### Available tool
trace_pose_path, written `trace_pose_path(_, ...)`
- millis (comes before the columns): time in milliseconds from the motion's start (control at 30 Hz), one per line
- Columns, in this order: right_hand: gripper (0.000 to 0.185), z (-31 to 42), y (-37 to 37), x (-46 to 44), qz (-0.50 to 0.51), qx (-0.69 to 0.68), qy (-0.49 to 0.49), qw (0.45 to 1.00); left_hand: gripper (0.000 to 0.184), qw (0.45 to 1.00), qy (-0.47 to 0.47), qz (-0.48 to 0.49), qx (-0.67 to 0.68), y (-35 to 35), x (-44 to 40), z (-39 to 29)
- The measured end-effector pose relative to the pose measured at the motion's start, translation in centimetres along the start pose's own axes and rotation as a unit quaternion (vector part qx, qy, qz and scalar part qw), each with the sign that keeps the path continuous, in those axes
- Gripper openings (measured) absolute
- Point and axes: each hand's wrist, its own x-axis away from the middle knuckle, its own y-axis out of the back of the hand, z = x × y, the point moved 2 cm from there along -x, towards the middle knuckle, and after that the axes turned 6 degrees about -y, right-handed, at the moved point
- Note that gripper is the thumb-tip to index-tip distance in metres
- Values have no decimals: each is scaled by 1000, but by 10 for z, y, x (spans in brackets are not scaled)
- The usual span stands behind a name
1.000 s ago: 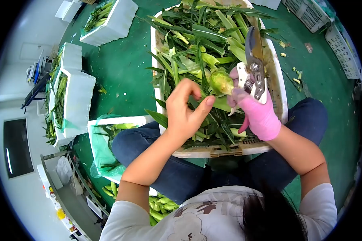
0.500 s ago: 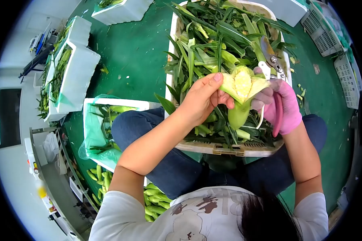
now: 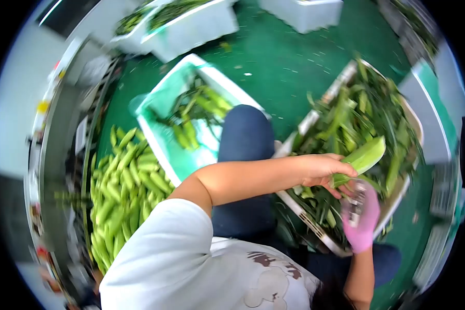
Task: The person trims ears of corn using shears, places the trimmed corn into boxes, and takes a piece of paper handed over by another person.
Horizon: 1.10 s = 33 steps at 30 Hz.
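Note:
My bare left hand (image 3: 325, 173) is closed round the lower end of a green corn ear (image 3: 366, 156), whose tip points up and right. Just below it, my right hand (image 3: 361, 214), in a pink glove, holds the pruning shears (image 3: 355, 204); they are blurred and their blades are hard to make out. Both hands are over the crate (image 3: 315, 228) full of cut leaves and husks (image 3: 367, 113).
A white foam box (image 3: 163, 85) lined with green plastic holds some corn left of my knee. A big pile of corn ears (image 3: 124, 191) lies further left. More foam boxes (image 3: 191, 31) stand at the back, and a grey shelf (image 3: 62, 170) at the far left.
The view has swung left, bringing the corn pile and lined box into fuller sight. The ear has turned from cut end facing up to lying slanted in my left hand.

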Motion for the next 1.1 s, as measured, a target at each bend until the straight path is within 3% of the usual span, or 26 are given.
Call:
trace_pose_path(67, 54, -5, 10, 4, -49, -114, -74, 990, 44, 981, -158, -34, 108, 26, 68, -22)
trace_pose_path(133, 67, -37, 14, 0, -52, -237, -109, 964, 39, 936, -282, -193, 86, 84, 163, -25)
trace_pose_path(167, 66, -27, 12, -6, -105, -229, -123, 960, 35, 878, -297, -364, 90, 96, 224, -29)
trace_pose_path(200, 58, -54, 13, -7, -86, -246, -154, 953, 34, 813, -364, -446, 89, 143, 285, -10)
trace_pose_path(233, 54, -62, 6, -7, -73, -294, -195, 933, 35, 720, -333, -604, 76, 153, 341, 0)
trace_pose_path(300, 48, -74, -8, -7, -39, -390, -223, 893, 28, 646, -271, -703, 120, 266, 502, 92)
trace_pose_path(333, 50, -82, -14, -7, -21, -391, -236, 889, 23, 506, -284, -795, 175, 289, 567, 128)
trace_pose_path(367, 52, -92, -19, -6, -8, -391, -251, 885, 19, 394, -349, -824, 210, 338, 645, 188)
trace_pose_path(400, 54, -97, -22, -6, 3, -389, -269, 881, 40, 294, -355, -865, 200, 328, 694, 201)
trace_pose_path(433, 54, -96, -23, -7, 31, -383, -270, 883, 74, 164, -446, -849, 233, 298, 712, 193)
trace_pose_path(467, 54, -90, -25, -8, 18, -382, -279, 881, 91, 50, -401, -899, 172, 232, 658, 137)
trace_pose_path(500, 54, -83, -29, -8, 4, -380, -287, 879, 89, 40, -459, -881, 107, 248, 661, 134)
trace_pose_path(533, 54, -79, -33, -9, -11, -379, -297, 876, 80, 63, -432, -899, 44, 263, 639, 116)
trace_pose_path(600, 49, -93, -34, -5, -13, -350, -342, 872, 37, 233, -389, -887, -88, 325, 554, 80)
trace_pose_path(633, 48, -88, -37, -3, -21, -357, -350, 866, 29, 393, -379, -820, -171, 359, 496, 65)
trace_pose_path(667, 46, -87, -39, -1, -30, -364, -357, 860, 26, 523, -399, -738, -151, 390, 432, 51)
trace_pose_path(700, 46, -100, -36, 3, -43, -386, -384, 838, 37, 636, -347, -670, -161, 406, 359, 38)
trace_pose_path(733, 46, -98, -34, 3, -58, -381, -382, 840, 34, 688, -281, -659, -112, 461, 298, 54)
trace_pose_path(767, 47, -91, -32, 1, -73, -377, -379, 842, 40, 714, -236, -659, -9, 496, 238, 67)
trace_pose_path(800, 47, -89, -30, 1, -89, -372, -375, 844, 49, 734, -117, -669, -17, 538, 192, 80)
trace_pose_path(867, 45, -107, -13, 14, -93, -355, -406, 837, 52, 687, -21, -726, -18, 598, 122, 103)
trace_pose_path(933, 41, -116, 1, 24, -109, -354, -417, 830, 57, 638, -136, -757, 31, 616, 83, 98)
trace_pose_path(1000, 42, -123, 15, 37, -112, -349, -421, 829, 41, 659, -139, -720, 169, 594, 91, 79)
trace_pose_path(1067, 43, -129, 19, 49, -108, -357, -427, 824, 27, 736, -248, -570, 268, 585, 111, 64)
trace_pose_path(1100, 45, -131, 14, 43, -116, -358, -429, 821, 25, 749, -292, -528, 276, 581, 119, 57)
